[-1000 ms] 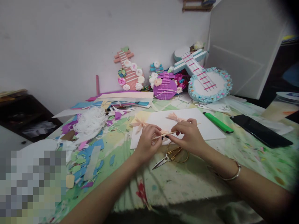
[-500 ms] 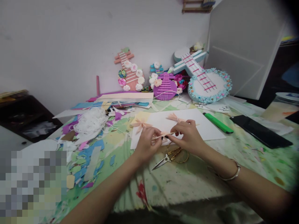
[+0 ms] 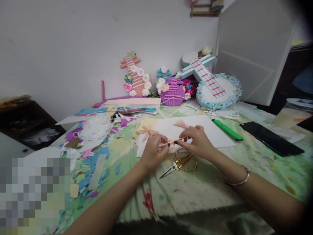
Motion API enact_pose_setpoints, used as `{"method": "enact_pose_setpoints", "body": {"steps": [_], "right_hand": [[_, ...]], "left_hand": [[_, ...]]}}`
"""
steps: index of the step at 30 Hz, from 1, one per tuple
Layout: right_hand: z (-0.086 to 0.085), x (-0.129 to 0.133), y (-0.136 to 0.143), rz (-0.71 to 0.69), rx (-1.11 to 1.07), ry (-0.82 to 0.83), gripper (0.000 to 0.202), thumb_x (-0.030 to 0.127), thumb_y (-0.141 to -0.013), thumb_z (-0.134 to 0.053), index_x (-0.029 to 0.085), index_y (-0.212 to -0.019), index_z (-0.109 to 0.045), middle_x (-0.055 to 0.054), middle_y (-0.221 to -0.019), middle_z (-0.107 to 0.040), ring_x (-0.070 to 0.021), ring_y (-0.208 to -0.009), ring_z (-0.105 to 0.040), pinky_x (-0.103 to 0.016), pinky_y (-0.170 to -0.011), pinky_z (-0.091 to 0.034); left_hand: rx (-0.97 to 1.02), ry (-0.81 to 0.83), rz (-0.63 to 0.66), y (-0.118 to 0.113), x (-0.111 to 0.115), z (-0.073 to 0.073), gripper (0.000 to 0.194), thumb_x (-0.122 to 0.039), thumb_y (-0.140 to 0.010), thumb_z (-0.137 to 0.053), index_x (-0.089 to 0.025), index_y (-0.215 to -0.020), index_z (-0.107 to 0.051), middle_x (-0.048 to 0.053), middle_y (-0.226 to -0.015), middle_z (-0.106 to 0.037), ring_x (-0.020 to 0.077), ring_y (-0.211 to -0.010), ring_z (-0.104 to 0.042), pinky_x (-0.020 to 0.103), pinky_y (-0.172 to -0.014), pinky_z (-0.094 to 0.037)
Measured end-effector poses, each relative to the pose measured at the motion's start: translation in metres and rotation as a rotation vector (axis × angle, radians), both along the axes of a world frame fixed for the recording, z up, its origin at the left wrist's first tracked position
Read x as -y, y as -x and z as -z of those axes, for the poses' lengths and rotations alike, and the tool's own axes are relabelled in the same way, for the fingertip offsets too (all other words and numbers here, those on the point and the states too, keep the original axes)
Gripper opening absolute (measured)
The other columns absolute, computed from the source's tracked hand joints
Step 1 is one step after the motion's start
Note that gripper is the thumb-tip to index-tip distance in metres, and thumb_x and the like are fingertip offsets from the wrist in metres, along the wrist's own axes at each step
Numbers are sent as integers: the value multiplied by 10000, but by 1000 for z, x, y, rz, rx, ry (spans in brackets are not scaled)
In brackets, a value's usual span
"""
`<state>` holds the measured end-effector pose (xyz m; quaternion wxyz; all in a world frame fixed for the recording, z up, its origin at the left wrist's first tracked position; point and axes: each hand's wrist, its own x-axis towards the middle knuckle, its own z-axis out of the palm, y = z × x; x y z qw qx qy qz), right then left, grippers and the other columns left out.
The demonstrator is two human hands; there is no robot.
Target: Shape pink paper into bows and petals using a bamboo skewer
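Note:
Between my two hands a thin pale stick is held level above white paper. My left hand pinches its left part, fingers closed. The fingertips of my right hand are closed on its right part. A bit of peach paper shows at the stick between the hands; whether it is attached I cannot tell. Peach paper petals lie just beyond my left hand, and a peach paper tassel-like piece lies beyond my right. Gold-handled scissors rest below my hands, blades partly apart.
A green cutter and a black phone lie at right, near a plastic tub. White string and paper scraps cover the left. Decorated model instruments stand against the wall.
My right hand has shifted very slightly along the stick, and its fingers have changed a little. Both hands keep their hold. The view has moved slightly.

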<state>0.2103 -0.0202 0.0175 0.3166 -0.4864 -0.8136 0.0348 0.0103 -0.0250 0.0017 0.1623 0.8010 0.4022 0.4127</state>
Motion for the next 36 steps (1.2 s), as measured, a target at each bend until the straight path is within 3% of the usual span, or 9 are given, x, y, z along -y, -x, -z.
{"method": "enact_pose_setpoints", "body": {"steps": [36], "right_hand": [[3,-5,-6,-1,36,-52,213,398,-777,-610,199,-709,-641,9,-688,-646,-141,-717,-565,-328,-763,-224]], "left_hand": [[15,5,12,1,-3,3,89,-98,-743,-530,-185,-759,-524,55,-854,-605,208,-899,-515,365,-817,-409]]}}
